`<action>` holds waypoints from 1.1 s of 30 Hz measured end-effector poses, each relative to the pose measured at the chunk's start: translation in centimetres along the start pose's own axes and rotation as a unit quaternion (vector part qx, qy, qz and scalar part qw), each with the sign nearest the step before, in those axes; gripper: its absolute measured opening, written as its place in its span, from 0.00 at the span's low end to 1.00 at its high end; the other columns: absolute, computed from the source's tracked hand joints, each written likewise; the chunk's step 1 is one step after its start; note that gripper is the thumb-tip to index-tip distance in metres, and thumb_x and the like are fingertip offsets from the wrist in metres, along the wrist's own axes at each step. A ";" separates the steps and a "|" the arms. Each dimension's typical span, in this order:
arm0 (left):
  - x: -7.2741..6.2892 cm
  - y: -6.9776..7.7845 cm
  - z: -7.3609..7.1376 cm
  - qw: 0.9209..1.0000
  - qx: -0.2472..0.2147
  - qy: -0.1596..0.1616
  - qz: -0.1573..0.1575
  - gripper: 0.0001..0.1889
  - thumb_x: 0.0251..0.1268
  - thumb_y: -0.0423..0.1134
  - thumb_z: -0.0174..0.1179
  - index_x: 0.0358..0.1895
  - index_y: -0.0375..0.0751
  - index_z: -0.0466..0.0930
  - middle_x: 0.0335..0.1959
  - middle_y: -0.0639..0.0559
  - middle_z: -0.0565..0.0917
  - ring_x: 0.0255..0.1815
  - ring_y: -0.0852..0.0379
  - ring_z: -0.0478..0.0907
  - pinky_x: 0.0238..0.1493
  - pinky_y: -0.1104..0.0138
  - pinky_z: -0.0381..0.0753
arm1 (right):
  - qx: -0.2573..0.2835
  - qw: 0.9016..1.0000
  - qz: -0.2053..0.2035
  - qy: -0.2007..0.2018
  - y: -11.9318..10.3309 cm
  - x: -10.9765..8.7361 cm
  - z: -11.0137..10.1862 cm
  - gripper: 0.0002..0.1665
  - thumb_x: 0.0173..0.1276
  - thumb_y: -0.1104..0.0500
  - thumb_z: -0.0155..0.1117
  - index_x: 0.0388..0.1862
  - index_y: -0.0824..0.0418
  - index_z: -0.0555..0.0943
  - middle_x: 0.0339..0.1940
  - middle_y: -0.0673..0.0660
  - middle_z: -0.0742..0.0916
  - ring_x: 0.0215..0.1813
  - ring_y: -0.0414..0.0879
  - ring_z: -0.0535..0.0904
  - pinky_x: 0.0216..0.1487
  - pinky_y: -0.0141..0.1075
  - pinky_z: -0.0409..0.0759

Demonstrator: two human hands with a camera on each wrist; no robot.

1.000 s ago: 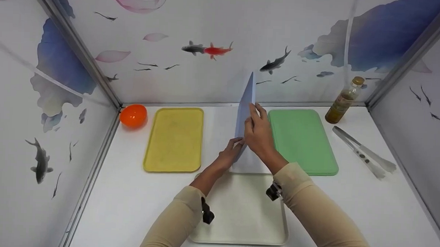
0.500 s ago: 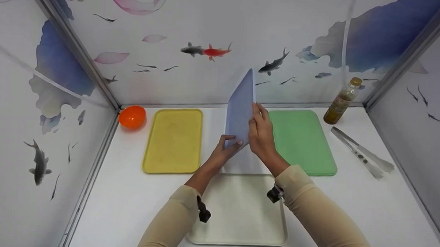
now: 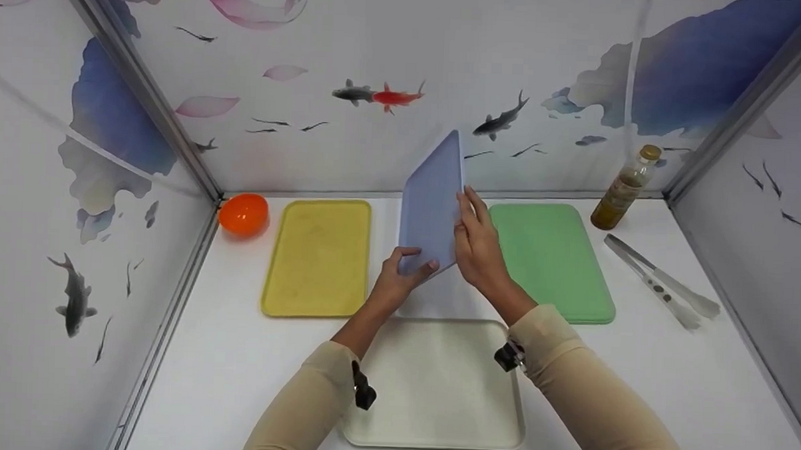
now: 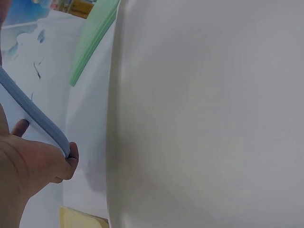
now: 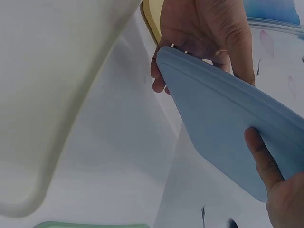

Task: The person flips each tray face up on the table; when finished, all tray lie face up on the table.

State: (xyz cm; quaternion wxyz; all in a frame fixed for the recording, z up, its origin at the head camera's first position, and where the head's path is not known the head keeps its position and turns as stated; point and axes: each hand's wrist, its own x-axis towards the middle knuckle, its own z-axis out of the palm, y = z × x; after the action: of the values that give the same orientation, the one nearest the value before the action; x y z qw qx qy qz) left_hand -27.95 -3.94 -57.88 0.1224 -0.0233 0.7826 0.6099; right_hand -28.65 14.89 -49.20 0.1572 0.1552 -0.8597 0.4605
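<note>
Both hands hold the blue tray (image 3: 431, 206) up on edge beyond the white tray (image 3: 445, 386), broad face turned leftward and slightly tilted. The left hand (image 3: 393, 278) grips its lower corner, fingers hooked under the edge and thumb against the face, probably to carry most of the weight. The right hand (image 3: 478, 244) holds the edge farther up; the right wrist view shows one of its fingers lying straight on the back, which likely keeps so wide and thin a piece from swinging. How hard either hand squeezes I cannot tell. The white tray lies flat nearest the person, beneath the forearms, seemingly the easiest spot to reach. The yellow tray (image 3: 317, 259) is beyond it to the left and the green tray (image 3: 546, 257) beyond it to the right, so the raised one fits between them. The bowl (image 3: 243, 214), far left of the white tray, and the bottle (image 3: 618, 196) and tongs (image 3: 658, 277), well to its right, look set aside to spare elbow room. The blue tray itself is a dull pale blue, plain and smooth, with rounded corners and a slim raised rim, darker in the right wrist view.
</note>
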 end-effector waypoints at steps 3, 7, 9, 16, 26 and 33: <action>0.0 -0.2 -0.2 1.000 0.009 0.018 0.020 0.41 0.67 0.68 0.74 0.75 0.49 0.74 0.86 0.36 0.62 0.89 0.34 0.59 0.86 0.39 0.64 | -0.014 0.999 0.007 -0.047 0.2 0.0 -0.5 0.38 0.87 0.61 0.54 0.90 0.68 0.59 0.91 0.70 0.60 0.85 0.71 0.67 0.79 0.65 0.71; -0.1 -0.7 -0.5 0.998 0.028 0.043 0.047 0.36 0.70 0.62 0.75 0.71 0.43 0.78 0.83 0.34 0.67 0.88 0.35 0.61 0.86 0.41 0.63 | -0.062 0.991 0.024 -0.118 0.8 -0.3 -0.9 0.61 0.75 0.48 0.77 0.93 0.63 0.51 0.94 0.70 0.51 0.89 0.73 0.60 0.79 0.68 0.71; -0.3 -0.9 -0.7 0.997 0.039 0.050 0.050 0.35 0.70 0.61 0.75 0.71 0.44 0.80 0.82 0.34 0.67 0.88 0.35 0.61 0.85 0.41 0.64 | -0.086 0.985 0.032 -0.143 1.1 -0.6 -1.0 0.73 0.66 0.43 0.86 0.94 0.60 0.48 0.94 0.70 0.48 0.90 0.74 0.56 0.79 0.69 0.71; -0.7 -1.3 -1.2 0.994 0.081 0.061 0.038 0.41 0.65 0.68 0.75 0.75 0.51 0.78 0.87 0.30 0.58 0.88 0.31 0.59 0.82 0.38 0.68 | -0.153 0.972 0.058 -0.170 2.4 -1.5 -0.8 0.82 0.55 0.43 0.93 0.95 0.54 0.47 0.93 0.72 0.49 0.87 0.78 0.57 0.74 0.70 0.76; -1.0 -0.8 -1.6 0.987 0.133 0.070 0.046 0.43 0.64 0.69 0.75 0.79 0.57 0.74 0.90 0.32 0.52 0.89 0.27 0.56 0.81 0.32 0.66 | -0.156 0.963 0.129 -0.175 6.7 -3.6 0.5 0.88 0.50 0.38 0.94 0.95 0.55 0.44 0.90 0.78 0.55 0.85 0.78 0.58 0.74 0.70 0.76; -1.3 -0.8 -1.9 0.960 0.265 0.062 0.056 0.43 0.69 0.73 0.66 0.81 0.57 0.71 0.85 0.30 0.63 0.86 0.28 0.59 0.81 0.31 0.61 | -0.150 0.964 0.132 -0.175 8.6 -4.5 1.5 0.90 0.45 0.37 0.96 0.94 0.58 0.47 0.87 0.81 0.60 0.84 0.79 0.58 0.76 0.72 0.73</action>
State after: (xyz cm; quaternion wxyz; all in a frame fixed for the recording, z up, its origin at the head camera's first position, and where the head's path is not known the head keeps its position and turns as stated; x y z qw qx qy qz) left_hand -26.81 -6.15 -57.92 0.0408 0.0161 0.9225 0.3834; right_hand -28.32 18.70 -58.19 -0.0366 0.0930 -0.9460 0.3085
